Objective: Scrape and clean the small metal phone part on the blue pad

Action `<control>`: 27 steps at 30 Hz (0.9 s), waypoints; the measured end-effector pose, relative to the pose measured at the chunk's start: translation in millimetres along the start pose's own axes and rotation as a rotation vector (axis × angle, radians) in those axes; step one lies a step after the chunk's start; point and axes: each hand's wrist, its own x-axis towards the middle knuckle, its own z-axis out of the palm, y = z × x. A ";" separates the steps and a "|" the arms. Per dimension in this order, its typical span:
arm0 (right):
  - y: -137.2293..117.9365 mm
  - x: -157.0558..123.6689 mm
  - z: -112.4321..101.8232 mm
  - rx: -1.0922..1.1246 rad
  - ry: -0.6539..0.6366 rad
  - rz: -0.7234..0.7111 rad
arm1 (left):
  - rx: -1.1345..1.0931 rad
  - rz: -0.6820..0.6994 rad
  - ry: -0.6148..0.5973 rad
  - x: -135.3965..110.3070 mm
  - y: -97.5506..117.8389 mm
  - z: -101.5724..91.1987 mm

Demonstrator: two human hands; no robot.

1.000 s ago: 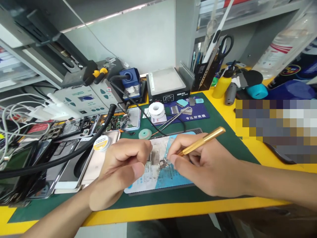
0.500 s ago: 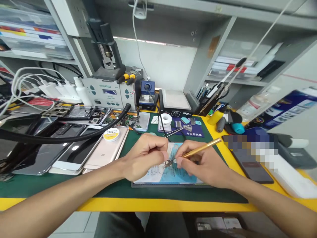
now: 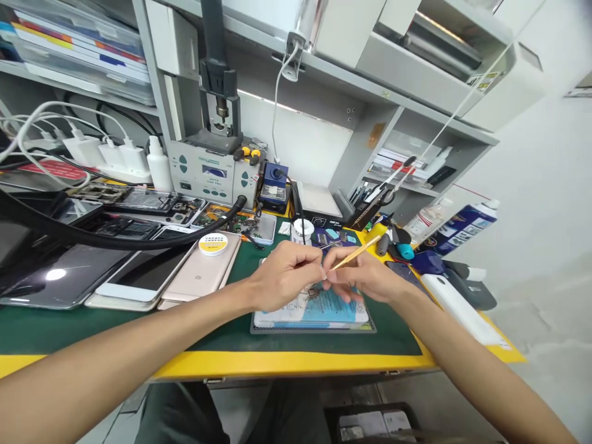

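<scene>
My right hand [image 3: 370, 276] grips a slim gold pen-shaped tool [image 3: 358, 251], its back end pointing up and to the right. My left hand [image 3: 282, 276] is closed in a pinch, its fingertips meeting the tool's front end. What is between those fingertips, if anything, is too small to make out. Just below the hands, a small metallic part [image 3: 312, 293], perhaps a circuit board, lies on a blue and white printed pad [image 3: 296, 317]. The fingers partly cover the pad's upper side.
Several phones, including a rose-gold one [image 3: 198, 271] with a round white tin [image 3: 213, 244], lie at left. A black hose [image 3: 139, 239] crosses above them. Behind stand a grey rework station [image 3: 208, 176], a solder spool [image 3: 303, 229] and a soldering iron stand [image 3: 274, 191]. A white box [image 3: 462, 308] lies at right.
The head view has shifted and shows more of the shelf above. My hands have come together, the left fingertips now at the tool's front end, above the small metallic part.
</scene>
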 end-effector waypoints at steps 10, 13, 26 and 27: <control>15.0 -2.1 -6.7 0.054 -0.001 -0.047 | -0.031 0.039 0.029 -2.5 2.9 1.0; 20.0 -11.1 -2.5 0.024 0.044 -0.076 | -0.049 0.039 0.029 -1.6 5.5 0.7; 13.1 -16.3 5.1 -0.054 0.093 -0.044 | -0.091 -0.036 0.000 -0.5 14.6 1.5; 13.2 -16.3 4.9 -0.055 0.093 -0.043 | -0.091 -0.038 -0.002 -0.1 15.0 1.5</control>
